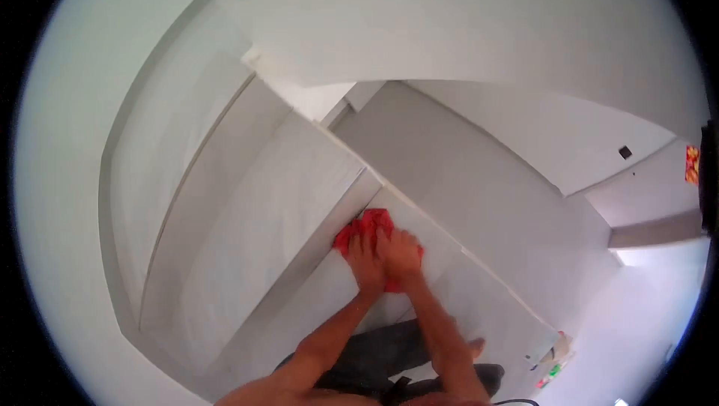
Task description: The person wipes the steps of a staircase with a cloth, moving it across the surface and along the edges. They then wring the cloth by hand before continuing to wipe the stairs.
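At far left, a grey skirting [107,196] borders the stairs. Next lie a pale upper step [269,181] and its riser [329,234], which meets the lower step [322,297]. On the lower step, close to the riser, the red cloth [378,219] lies crumpled beneath both hands. The left hand [365,260] rests on it, fingers extended; whether it pinches any fabric cannot be determined. The right hand [399,254] sits just beside it, fingers bent over the cloth; its grip is likewise unclear. Both arms reach forward from above, an arrangement that probably puts body weight on the cloth and limits slipping. Dark-clothed legs [367,350] are positioned behind the hands. A narrow edge strip [427,216] bounds the lower step; beyond it is a grey floor [464,159]. Farther right, a white wall [524,121] carries a small black square [625,153], and a red-and-yellow patch [692,164] shows near the margin.
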Motion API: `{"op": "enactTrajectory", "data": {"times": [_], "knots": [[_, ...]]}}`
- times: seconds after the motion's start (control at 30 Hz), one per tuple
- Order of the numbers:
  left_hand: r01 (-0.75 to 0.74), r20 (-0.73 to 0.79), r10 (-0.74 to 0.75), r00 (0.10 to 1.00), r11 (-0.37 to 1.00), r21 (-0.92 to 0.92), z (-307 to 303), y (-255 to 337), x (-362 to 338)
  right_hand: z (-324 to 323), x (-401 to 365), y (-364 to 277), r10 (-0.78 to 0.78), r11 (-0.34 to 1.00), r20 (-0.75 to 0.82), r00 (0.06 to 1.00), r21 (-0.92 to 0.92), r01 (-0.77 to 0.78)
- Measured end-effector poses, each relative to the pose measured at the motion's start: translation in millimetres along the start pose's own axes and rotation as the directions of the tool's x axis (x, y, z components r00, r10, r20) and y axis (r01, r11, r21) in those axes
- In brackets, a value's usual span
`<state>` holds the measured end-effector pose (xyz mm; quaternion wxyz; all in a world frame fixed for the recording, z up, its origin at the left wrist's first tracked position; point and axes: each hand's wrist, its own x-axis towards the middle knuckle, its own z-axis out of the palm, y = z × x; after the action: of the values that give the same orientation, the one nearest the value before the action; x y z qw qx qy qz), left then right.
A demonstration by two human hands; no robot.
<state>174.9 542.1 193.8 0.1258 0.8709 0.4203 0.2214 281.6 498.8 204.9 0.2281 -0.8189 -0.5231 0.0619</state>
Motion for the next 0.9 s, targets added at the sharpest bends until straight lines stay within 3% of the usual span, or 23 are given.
{"op": "enactTrajectory", "data": {"times": [0.1, 0.2, 0.3, 0.37, 0.4, 0.47, 0.57, 0.63, 0.73, 0.83, 0.9], "knots": [[-0.005, -0.093, 0.009, 0.996, 0.999, 0.046, -12.8, -27.5, -33.5, -13.1, -25.6, -36.6, -0.040, 0.999, -0.044, 0.998, 0.022, 0.041], [-0.067, -0.092, 0.072, 0.993, 0.996, 0.053, -16.5, -15.7, -37.4, -32.7, -28.0, -29.3, -0.059, 0.998, -0.086, 0.995, -0.016, 0.058], [-0.023, -0.090, 0.023, 0.996, 1.000, -0.001, -27.5, 10.0, -39.3, -34.2, -41.8, -30.0, -0.006, 1.000, -0.067, 0.998, -0.019, 0.005], [-0.092, -0.090, 0.079, 0.993, 0.984, -0.153, -37.2, 13.8, -33.5, -47.0, -41.3, -29.2, 0.007, 1.000, -0.121, 0.993, -0.023, -0.010], [-0.127, -0.073, 0.119, 0.990, 0.984, -0.123, -35.7, 8.9, -33.9, -52.3, -42.2, -30.4, -0.020, 0.999, -0.174, 0.985, -0.042, 0.013], [-0.205, -0.069, 0.199, 0.978, 0.975, -0.088, -18.5, 9.6, -28.1, -64.5, -38.9, -28.8, 0.105, 0.992, -0.112, 0.988, -0.056, -0.111], [-0.210, 0.014, 0.215, 0.977, 0.964, -0.163, -19.6, 33.5, 11.2, -68.1, -24.7, -17.2, 0.211, 0.961, -0.199, 0.957, -0.137, -0.240], [-0.264, -0.033, 0.263, 0.964, 0.942, -0.210, -13.2, 42.9, 26.5, -70.6, -14.0, -8.1, 0.255, 0.931, -0.299, 0.920, -0.181, -0.317], [-0.365, -0.100, 0.351, 0.931, 0.885, -0.288, -1.1, 50.5, 50.0, -75.9, -2.9, -8.0, 0.430, 0.853, -0.266, 0.863, -0.193, -0.484], [-0.370, -0.049, 0.408, 0.912, 0.764, -0.529, 21.0, 53.2, 109.0, -93.3, 8.1, -14.8, 0.612, 0.749, -0.370, 0.699, -0.015, -0.663], [-0.294, 0.009, 0.397, 0.918, 0.696, -0.655, 15.6, 75.0, 127.4, -111.5, 4.7, -15.3, 0.655, 0.727, -0.512, 0.556, 0.225, -0.649]]}}
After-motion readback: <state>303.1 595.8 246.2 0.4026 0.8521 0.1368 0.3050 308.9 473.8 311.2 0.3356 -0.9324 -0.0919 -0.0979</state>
